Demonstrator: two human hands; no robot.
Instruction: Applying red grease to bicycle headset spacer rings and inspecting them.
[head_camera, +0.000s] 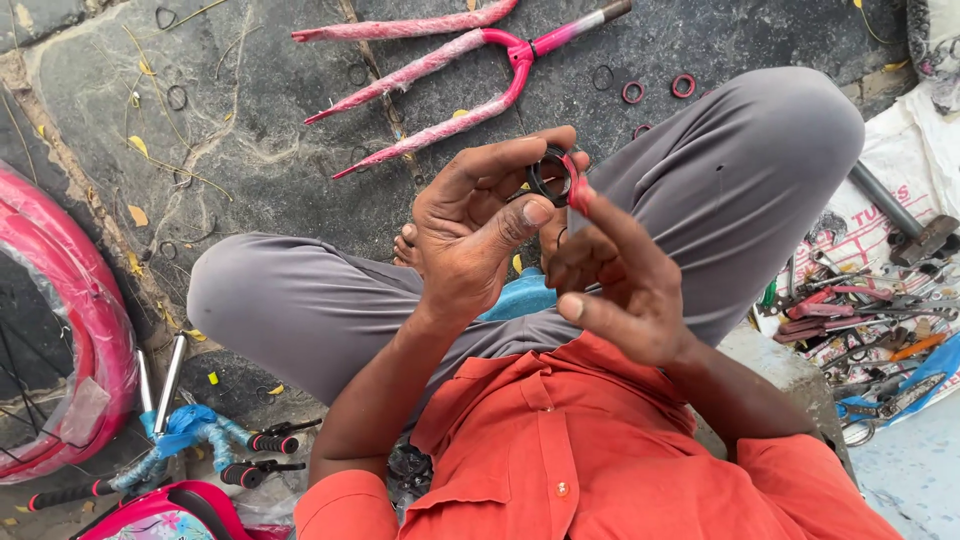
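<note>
Small black metal ring (551, 176) pinched upright in left hand (470, 235) fingers; right hand (615, 275) fingers touch red edge, half-curled, beside.

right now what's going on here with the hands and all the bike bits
A person in an orange shirt sits cross-legged on stone paving, holding a small black ring up between both hands. The left hand pinches it with thumb and fingers, and the right hand holds a small red piece against its edge. A pink bicycle fork lies on the ground ahead, loose rings beside it, and hand tools are spread on a sack to the right.
</note>
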